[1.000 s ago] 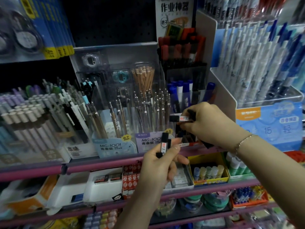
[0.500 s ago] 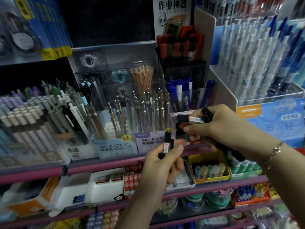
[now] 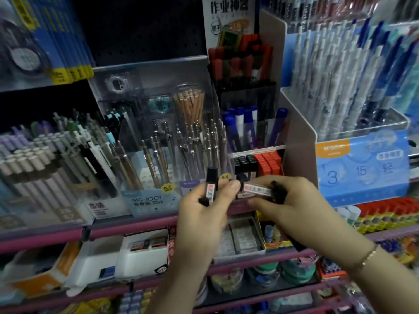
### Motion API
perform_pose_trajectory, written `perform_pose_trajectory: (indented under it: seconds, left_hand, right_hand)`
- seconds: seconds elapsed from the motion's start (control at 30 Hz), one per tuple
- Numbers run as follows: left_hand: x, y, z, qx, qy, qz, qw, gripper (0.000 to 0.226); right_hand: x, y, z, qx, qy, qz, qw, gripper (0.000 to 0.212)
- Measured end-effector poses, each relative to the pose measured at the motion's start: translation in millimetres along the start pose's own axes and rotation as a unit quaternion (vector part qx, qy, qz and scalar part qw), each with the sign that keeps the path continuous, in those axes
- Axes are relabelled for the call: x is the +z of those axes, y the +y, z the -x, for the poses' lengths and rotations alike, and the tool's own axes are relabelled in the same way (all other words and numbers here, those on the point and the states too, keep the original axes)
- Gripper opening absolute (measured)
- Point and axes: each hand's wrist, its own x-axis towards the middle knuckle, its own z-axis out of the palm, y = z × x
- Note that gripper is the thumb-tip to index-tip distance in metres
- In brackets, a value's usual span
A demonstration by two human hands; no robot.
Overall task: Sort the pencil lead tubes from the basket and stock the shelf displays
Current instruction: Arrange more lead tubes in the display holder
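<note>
My left hand [image 3: 201,214] grips a black pencil lead tube [image 3: 210,188] upright, its red and white label facing me. My right hand [image 3: 288,205] pinches another lead tube [image 3: 257,189] lying sideways, its tip close to my left thumb, and further dark tubes stick out under its palm. Just behind the hands, a small shelf display [image 3: 280,172] holds black lead tubes [image 3: 246,165] on the left and red ones [image 3: 268,164] on the right. No basket is in view.
Clear holders of mechanical pencils [image 3: 158,150] stand left of the display, blue markers [image 3: 242,128] behind it, white and blue pens [image 3: 340,71] at the right. Pink shelf rails [image 3: 127,227] run below, with white boxes [image 3: 127,254] and a yellow box [image 3: 274,243] underneath.
Both hands have dropped lower and come closer together in front of the display. The right hand's sideways tube now sits beside my left thumb, uncovering the black and red tubes.
</note>
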Motion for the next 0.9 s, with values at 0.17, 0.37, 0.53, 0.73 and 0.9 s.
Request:
perform_pose_trajectory:
  seconds: [0.17,0.37,0.53,0.73,0.9]
  left_hand:
    - [-18.0,21.2,-14.6,0.14,-0.037,-0.307,0.94,0.01]
    - [-14.4,36.6,-29.0,0.279,-0.09,-0.53,0.796,0.022]
    - [-5.5,46.7,-35.9,0.313,-0.106,-0.58,0.744,0.022]
    - [8.1,45.8,-39.1,0.284,-0.095,-0.65,0.698,0.028]
    - [14.0,33.7,-34.5,0.33,-0.065,-0.695,0.635,0.025]
  right_hand:
    - [-3.8,31.3,1.8,0.061,0.054,-0.035,0.996,0.02]
    - [13.5,41.0,7.2,0.022,0.064,0.032,0.997,0.032]
    - [19.6,41.8,7.5,0.002,0.037,0.059,0.998,0.035]
    - [19.7,44.2,7.7,-0.001,0.027,0.043,0.999,0.039]
    - [16.8,47.9,7.0,0.012,0.023,0.006,1.0,0.035]
